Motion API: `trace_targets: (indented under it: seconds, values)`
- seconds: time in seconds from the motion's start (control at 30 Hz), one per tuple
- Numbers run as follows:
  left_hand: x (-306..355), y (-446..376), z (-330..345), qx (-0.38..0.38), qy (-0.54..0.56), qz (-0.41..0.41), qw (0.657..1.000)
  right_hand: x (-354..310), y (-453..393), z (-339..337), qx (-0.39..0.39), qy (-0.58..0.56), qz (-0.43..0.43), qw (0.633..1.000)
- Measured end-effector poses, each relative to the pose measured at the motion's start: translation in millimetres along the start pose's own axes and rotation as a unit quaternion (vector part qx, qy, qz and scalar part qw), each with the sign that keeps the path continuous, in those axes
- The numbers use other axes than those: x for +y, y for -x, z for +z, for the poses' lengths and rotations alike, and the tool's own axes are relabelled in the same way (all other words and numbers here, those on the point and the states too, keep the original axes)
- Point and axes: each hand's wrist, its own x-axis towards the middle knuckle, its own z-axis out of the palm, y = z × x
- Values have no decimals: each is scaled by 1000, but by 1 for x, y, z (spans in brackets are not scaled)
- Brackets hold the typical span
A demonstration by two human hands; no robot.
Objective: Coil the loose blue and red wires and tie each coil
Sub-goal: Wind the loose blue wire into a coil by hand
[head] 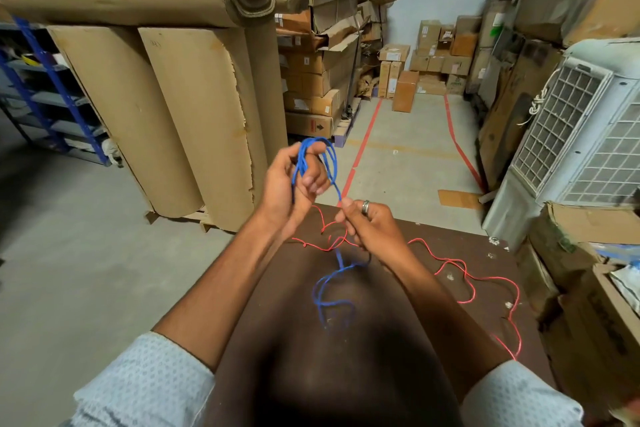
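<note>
My left hand [291, 184] is raised above the far edge of the dark brown table [346, 374] and grips several loops of the blue wire [329, 156] wound around its fingers. A strand runs from the loops down to my right hand [367, 225], which pinches it between thumb and fingers. The rest of the blue wire lies loose on the table below my hands, in shadow. The red wire [460, 270] sprawls uncoiled across the table from under my hands to the right edge.
Large cardboard rolls [194, 107] stand on the left beside blue shelving [45, 94]. Stacked cartons [322, 80] line the aisle beyond the table. An air cooler [581, 135] and boxes [595, 288] crowd the right side. Red floor tape [363, 146] marks the aisle.
</note>
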Motion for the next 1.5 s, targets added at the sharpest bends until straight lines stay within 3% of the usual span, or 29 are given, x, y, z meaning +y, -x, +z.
trace_targets:
  seconds: [0.3, 0.47, 0.6, 0.73, 0.93, 1.07, 1.23, 1.5]
  values:
    - [19, -23, -27, 138, -88, 82, 983, 15, 55, 41, -96, -5, 50, 994]
    - [23, -25, -49, 169, -256, 109, 945, -1, 89, 39, -148, 25, 55, 987]
    - [13, -14, -60, 142, -411, 84, 897, -49, 99, 26, -124, 153, -56, 979]
    - [6, 8, -51, 39, -519, 19, 854, -106, 84, 3, -43, 263, -163, 950]
    - [7, 33, -25, -100, -442, -38, 890, -120, 20, -34, 106, 300, -246, 915]
    - [5, 40, -12, -118, -403, -20, 907, -112, -13, -47, 132, 260, -236, 927]
    - [2, 32, 5, -70, -216, -24, 974, -65, -29, -29, 116, 202, -154, 960]
    - [10, 3, 5, 7, -68, -7, 998, -5, 7, 18, -22, 148, -49, 988]
